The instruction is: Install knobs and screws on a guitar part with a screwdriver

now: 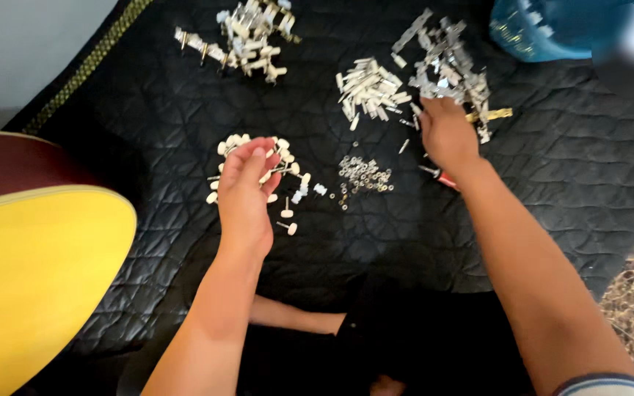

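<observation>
Both forearms reach out from the bottom of the view over a black quilted mat (pixel 537 183). At the person's left side lies a yellow guitar body (pixel 31 286) with a dark red rim, well apart from either hand.

Left hand (pixel 247 194) is raised just above a pile of cream-headed pegs (pixel 277 158), fingers curled loosely together, thumb up; whether it pinches a peg I cannot tell. About three loose pegs lie just right of its wrist side, and two small silver bits (pixel 310 192) lie beside those.

Right hand (pixel 445 132) rests palm down, fingers narrowed and buried in the near edge of a heap of silver metal plates (pixel 445 66); what it grips, if anything, is hidden. A gold-coloured strip (pixel 492 114) lies just right of its knuckles, and a red-handled tool (pixel 445 178) pokes out from under the wrist.

Between the two hands sits a cluster of tiny silver washers (pixel 363 174), too many and too small to count. Beyond that cluster lies a pile of cream sleeves (pixel 372 89). Farther beyond the left hand is a heap of assembled tuner strips (pixel 247 37).

One container shows: a blue basket (pixel 552 29), beyond and right of the right hand; its contents are cut off.
</observation>
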